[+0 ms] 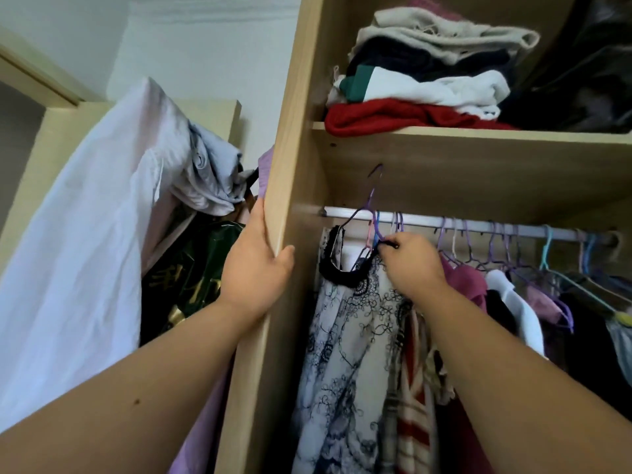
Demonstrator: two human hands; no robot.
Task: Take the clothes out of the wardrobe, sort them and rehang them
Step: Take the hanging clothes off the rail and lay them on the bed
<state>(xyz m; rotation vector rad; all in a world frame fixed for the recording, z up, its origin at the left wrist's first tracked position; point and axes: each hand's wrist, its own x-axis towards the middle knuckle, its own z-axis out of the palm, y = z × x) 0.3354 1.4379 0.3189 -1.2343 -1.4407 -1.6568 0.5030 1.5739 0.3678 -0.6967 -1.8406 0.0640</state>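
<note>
Many garments hang in the wardrobe (478, 172), so I judge the task to be at its first step: taking the clothes out. The left hand (254, 268) grips the upright side panel (290, 165), with the thumb hooked round its front edge and the fingers on the outer face. Just right of that hand, a white dress with a dark swirl print (345, 336) hangs below the rail (420, 220). The right hand (410, 265) is at the dress's shoulder, fingers curled, pinching the neck of a purple hanger (359, 210). I cannot tell whether a strap is in the pinch too. The hanger is tilted, and its hook seems to be above the rail and clear of it. Right of this hand, other hangers crowd the rail. The next move probably calls for drawing the hanger outward and down, keeping its hook away from the shelf (478, 135) above and the neighbouring hooks.
</note>
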